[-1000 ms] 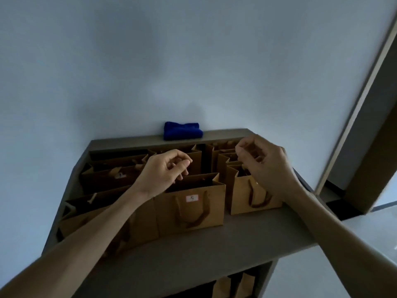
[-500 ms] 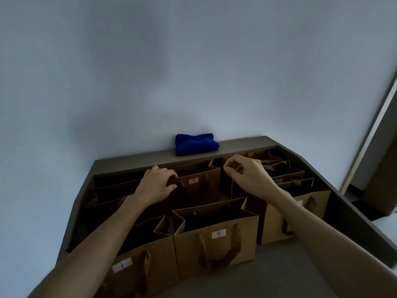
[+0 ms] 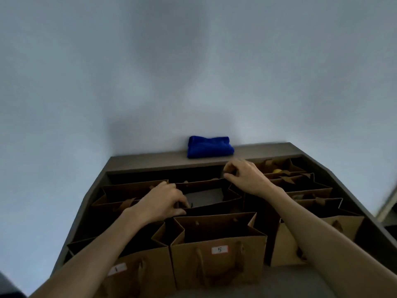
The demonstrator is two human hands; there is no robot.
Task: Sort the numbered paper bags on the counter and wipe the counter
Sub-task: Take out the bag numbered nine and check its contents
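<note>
Two hands in: left hand (image 3: 165, 203) pinched open bag's (image 3: 206, 195) near rim, right hand (image 3: 245, 176) pinched far rim. One blue cloth (image 3: 210, 146) sat at 12 o'clock. Bag 5 (image 3: 219, 250), bag 1 (image 3: 129, 274) stood at 6 o'clock.

Brown bags (image 3: 217, 246) crowd the grey tabletop (image 3: 247, 284). At 12 o'clock lies a deep blue cloth (image 3: 210, 147); the bags' white labels (image 3: 219, 249) carry black numbers.

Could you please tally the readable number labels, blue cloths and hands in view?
Readable number labels: 2, label 1 and label 5
Blue cloth: 1
Hands: 2, left hand and right hand, both gripping the middle bag
Total: 5
</note>
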